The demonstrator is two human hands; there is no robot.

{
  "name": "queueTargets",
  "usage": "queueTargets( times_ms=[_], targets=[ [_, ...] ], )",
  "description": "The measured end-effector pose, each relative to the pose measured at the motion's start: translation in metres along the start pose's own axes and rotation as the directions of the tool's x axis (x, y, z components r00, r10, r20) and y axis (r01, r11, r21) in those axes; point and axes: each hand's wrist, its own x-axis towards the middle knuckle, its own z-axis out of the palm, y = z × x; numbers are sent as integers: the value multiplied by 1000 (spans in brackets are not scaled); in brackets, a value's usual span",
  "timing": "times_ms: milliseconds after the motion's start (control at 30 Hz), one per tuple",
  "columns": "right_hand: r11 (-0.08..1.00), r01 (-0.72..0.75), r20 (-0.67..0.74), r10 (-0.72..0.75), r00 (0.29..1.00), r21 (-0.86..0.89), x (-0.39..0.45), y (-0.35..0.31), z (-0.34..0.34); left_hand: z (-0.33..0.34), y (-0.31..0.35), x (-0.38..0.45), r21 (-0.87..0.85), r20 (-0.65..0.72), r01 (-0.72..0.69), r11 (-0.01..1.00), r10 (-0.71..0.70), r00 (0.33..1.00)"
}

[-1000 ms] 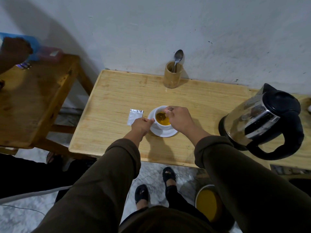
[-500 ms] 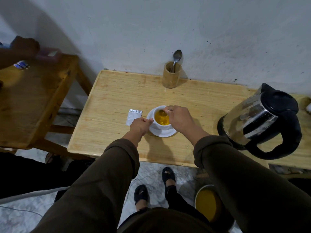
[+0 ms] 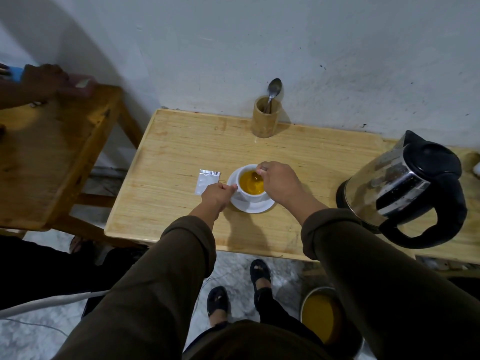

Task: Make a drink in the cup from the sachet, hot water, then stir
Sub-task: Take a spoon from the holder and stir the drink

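A white cup full of yellow-orange drink stands on a white saucer in the middle of the light wooden table. My left hand pinches the cup's left side at the handle. My right hand hovers over the cup's right rim, fingers closed on a spoon whose bowl dips into the liquid. The silver sachet lies flat on the table just left of the saucer.
A steel kettle with black handle stands at the table's right end. A bamboo holder with another spoon sits by the wall. A second wooden table is at left, another person's hand on it. A bucket of yellow liquid is on the floor.
My right hand has circled slightly over the cup with the spoon; the liquid looks more evenly yellow. The other person's hand at far left has shifted right. My left hand has stayed put.
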Motion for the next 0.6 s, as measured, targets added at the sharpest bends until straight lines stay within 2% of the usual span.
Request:
queueTargets(
  times_ms=[133,300,500,600],
  targets=[
    [998,38,16,-38,999,56,0,-3,3,0,0,1,-9,-2,0,1000,0,1000],
    [999,46,63,-47,997,16,1,-2,-3,0,0,1,18,1,-3,1000,3,1000],
    [997,1,41,2,999,-73,4,0,-11,-2,1,0,34,17,-11,999,10,1000],
    [1000,20,35,-20,999,-2,3,0,-7,-2,1,-1,25,16,-8,1000,7,1000]
  ],
)
